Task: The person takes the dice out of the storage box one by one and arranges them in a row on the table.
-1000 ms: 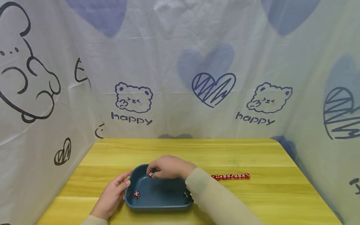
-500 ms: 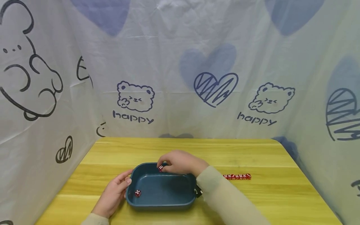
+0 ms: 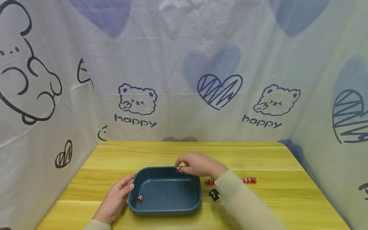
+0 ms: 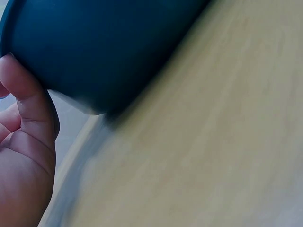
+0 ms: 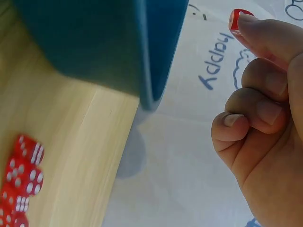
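Note:
A red die (image 3: 178, 169) with white dots is pinched between the thumb and finger of my right hand (image 3: 199, 164), above the far right part of the rim of a dark blue-green tray (image 3: 166, 210). In the right wrist view the same die (image 5: 236, 21) shows at the fingertips, while the other fingers of the hand (image 5: 265, 127) are curled in. My left hand (image 3: 118, 196) holds the tray's left side, its thumb at the rim. Another red die (image 3: 140, 198) lies inside the tray, near the front left corner.
To the right of the tray, a row of red dice (image 3: 249, 180) lies on the yellow wooden table (image 3: 273, 204), partly hidden by my right sleeve (image 3: 244, 198). A printed white cloth (image 3: 172, 111) hangs behind the table and along both sides.
My right hand has moved right and away from me with the pinched die, from over the tray's left interior to its far right rim. My left hand has stayed on the tray.

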`<state>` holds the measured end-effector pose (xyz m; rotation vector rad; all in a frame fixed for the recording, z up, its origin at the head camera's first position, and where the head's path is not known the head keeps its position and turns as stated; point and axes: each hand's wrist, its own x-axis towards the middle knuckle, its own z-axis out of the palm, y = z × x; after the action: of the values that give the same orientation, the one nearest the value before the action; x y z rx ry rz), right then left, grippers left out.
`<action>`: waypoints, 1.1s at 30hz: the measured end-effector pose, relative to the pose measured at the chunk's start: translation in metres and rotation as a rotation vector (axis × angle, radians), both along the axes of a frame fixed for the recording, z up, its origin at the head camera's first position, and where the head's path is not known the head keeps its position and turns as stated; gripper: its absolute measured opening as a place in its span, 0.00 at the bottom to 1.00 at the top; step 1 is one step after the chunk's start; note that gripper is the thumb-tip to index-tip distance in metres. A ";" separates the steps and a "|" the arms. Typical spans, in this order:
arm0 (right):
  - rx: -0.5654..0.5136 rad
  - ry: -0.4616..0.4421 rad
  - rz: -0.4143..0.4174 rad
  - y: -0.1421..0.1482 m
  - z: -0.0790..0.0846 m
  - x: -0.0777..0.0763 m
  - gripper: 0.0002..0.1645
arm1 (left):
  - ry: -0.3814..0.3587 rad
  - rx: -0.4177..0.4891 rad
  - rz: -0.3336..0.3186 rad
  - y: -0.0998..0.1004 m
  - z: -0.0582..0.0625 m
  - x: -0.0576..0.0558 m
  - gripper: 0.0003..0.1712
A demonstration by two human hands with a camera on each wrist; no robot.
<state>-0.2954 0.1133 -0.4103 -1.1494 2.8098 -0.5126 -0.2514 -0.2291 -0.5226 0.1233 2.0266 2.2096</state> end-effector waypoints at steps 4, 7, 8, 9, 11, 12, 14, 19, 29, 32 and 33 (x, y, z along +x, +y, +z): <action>-0.001 -0.007 -0.031 0.011 0.000 0.002 0.12 | -0.015 0.001 0.005 -0.001 -0.001 0.000 0.31; -0.013 -0.030 -0.065 0.019 0.000 0.004 0.12 | -0.022 -0.003 0.009 -0.001 0.000 0.001 0.31; -0.018 -0.038 -0.076 0.021 0.000 0.005 0.12 | -0.023 -0.005 0.010 -0.001 0.000 0.001 0.31; -0.023 -0.045 -0.085 0.024 0.000 0.005 0.12 | -0.022 -0.007 0.011 0.000 0.000 0.001 0.31; -0.030 -0.049 -0.097 0.029 -0.001 0.006 0.12 | -0.020 -0.008 0.013 0.000 0.001 0.001 0.31; -0.032 -0.047 -0.101 0.032 -0.001 0.006 0.13 | -0.020 -0.008 0.014 0.000 0.001 0.002 0.31; -0.038 -0.045 -0.110 0.037 -0.003 0.006 0.13 | -0.018 -0.008 0.015 0.000 0.001 0.002 0.31; -0.050 -0.039 -0.137 0.051 -0.006 0.008 0.12 | -0.015 -0.009 0.010 0.001 0.002 0.003 0.31; -0.085 -0.032 -0.195 0.075 -0.012 0.011 0.11 | -0.018 -0.007 0.001 0.000 0.001 0.001 0.31; -0.093 -0.040 -0.234 0.085 -0.013 0.014 0.11 | -0.012 -0.005 -0.001 0.000 0.002 0.001 0.32; -0.097 -0.046 -0.250 0.088 -0.013 0.016 0.11 | -0.016 0.002 -0.003 0.000 0.002 0.001 0.32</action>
<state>-0.2798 0.2013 -0.4232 -0.7902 2.9335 -0.6901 -0.2505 -0.2289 -0.5206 0.1085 2.0147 2.2031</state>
